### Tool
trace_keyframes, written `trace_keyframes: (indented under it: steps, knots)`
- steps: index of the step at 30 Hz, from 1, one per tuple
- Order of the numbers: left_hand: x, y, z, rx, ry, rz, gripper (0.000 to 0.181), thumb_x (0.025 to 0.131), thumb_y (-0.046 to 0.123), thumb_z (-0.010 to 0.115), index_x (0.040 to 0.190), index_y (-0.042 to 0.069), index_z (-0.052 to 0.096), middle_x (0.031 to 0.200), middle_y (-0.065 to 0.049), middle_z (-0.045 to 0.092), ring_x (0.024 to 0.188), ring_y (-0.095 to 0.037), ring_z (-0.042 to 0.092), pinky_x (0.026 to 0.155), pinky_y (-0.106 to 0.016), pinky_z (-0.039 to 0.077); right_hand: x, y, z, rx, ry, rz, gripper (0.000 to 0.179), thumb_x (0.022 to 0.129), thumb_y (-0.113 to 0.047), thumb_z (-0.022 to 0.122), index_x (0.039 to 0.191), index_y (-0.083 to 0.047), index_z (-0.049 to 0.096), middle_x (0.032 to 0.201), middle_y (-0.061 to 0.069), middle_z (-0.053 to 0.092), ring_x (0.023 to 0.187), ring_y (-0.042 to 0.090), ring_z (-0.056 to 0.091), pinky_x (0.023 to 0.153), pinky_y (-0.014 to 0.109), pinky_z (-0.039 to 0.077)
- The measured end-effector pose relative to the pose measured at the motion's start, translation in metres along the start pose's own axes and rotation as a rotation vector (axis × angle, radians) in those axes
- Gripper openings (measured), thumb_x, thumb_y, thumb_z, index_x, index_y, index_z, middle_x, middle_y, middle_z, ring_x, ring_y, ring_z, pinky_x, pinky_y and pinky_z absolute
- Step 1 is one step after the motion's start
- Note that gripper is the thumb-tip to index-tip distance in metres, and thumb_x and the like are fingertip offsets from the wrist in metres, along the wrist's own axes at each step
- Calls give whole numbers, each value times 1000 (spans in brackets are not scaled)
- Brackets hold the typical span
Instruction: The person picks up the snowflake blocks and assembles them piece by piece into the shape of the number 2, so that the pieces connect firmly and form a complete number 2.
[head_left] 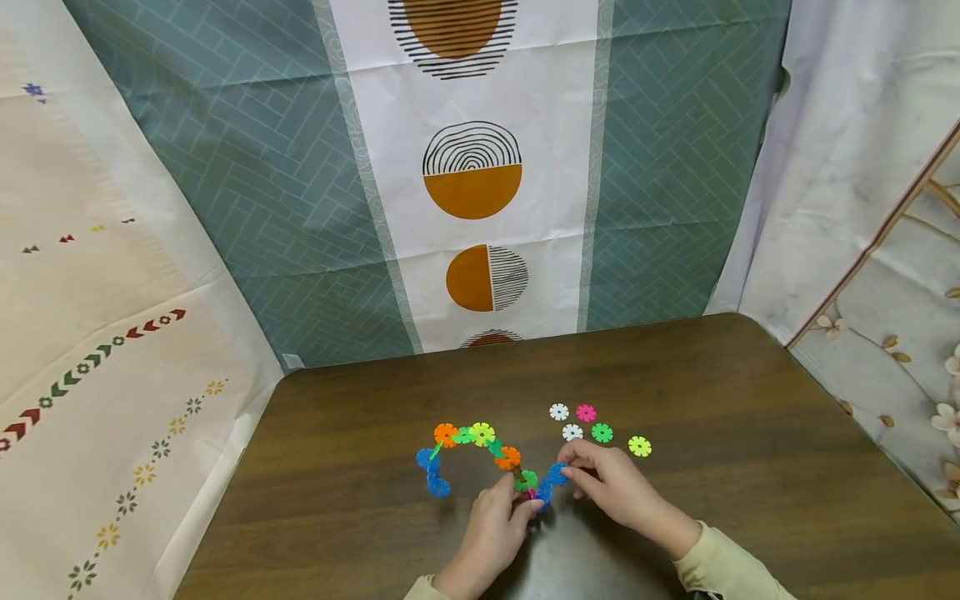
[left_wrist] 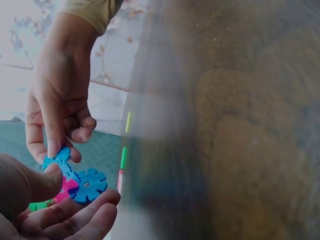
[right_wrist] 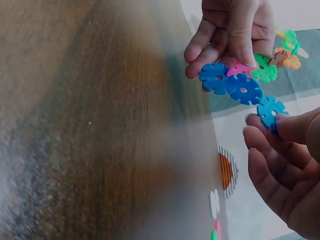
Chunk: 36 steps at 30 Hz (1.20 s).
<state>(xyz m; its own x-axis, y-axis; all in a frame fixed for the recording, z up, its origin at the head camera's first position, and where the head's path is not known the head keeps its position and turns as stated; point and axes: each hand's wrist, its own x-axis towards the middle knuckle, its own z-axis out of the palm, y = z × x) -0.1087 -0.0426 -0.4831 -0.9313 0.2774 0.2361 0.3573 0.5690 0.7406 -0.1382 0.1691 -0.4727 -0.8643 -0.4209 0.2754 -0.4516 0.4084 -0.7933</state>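
Observation:
A chain of slotted plastic flower discs [head_left: 482, 434] curves in an arch over the table, with orange, green, yellow, brown, pink and blue pieces. My left hand [head_left: 491, 521] holds its near right end, thumb on the pink disc [right_wrist: 242, 70] beside two dark blue discs [right_wrist: 244, 90]. Between thumb and fingers, my right hand [head_left: 611, 483] pinches a lighter blue disc [right_wrist: 270, 111]. That disc's edge meets the end blue disc; whether their slots are joined I cannot tell. Several blue discs [head_left: 438, 487] form the chain's far left end.
Loose discs lie on the brown table [head_left: 337, 517] beyond my right hand: two white [head_left: 558, 412], one pink [head_left: 586, 412], one green [head_left: 602, 432] and one yellow [head_left: 640, 446]. A patterned cloth [head_left: 480, 275] hangs behind the table's back edge.

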Motion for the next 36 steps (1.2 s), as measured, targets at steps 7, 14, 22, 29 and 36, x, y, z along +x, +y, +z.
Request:
trace_keyframes:
  steps: [7, 14, 22, 29, 36]
  knots:
    - [0, -2, 0, -1, 9, 24, 17, 90, 18, 71, 87, 12, 56, 72, 8, 65, 62, -2, 49, 56, -21, 42, 1, 0, 2, -85, 42, -58, 11, 94, -9, 64, 97, -20, 65, 77, -1, 65, 56, 4, 54, 54, 23, 49]
    - [1, -1, 0, -16, -28, -11, 17, 89, 17, 71, 86, 11, 56, 72, 9, 64, 62, -1, 47, 56, -20, 41, 2, 1, 4, -211, 58, -149, 13, 91, -6, 67, 97, -17, 69, 74, -7, 63, 60, -4, 49, 57, 19, 47]
    - [1, -1, 3, -18, -15, -36, 18, 88, 15, 73, 82, 11, 56, 62, 11, 58, 56, 0, 44, 52, -20, 38, 2, 0, 8, -242, 49, -220, 15, 87, 1, 69, 97, -10, 71, 72, -7, 65, 59, -4, 50, 57, 16, 46]
    - [3, 1, 3, -28, 7, -36, 15, 88, 13, 73, 85, 9, 58, 68, 8, 66, 59, -1, 47, 53, -20, 40, 2, 2, 8, -104, 36, -158, 14, 89, 2, 66, 96, -10, 71, 73, -2, 67, 57, 5, 59, 55, 20, 51]
    - [1, -1, 4, -54, 2, -29, 14, 88, 13, 72, 87, 7, 59, 71, 5, 69, 62, -1, 52, 55, -20, 41, 1, 5, 15, -147, 73, -182, 13, 89, 1, 68, 94, -10, 70, 74, -4, 67, 57, 1, 57, 54, 17, 49]
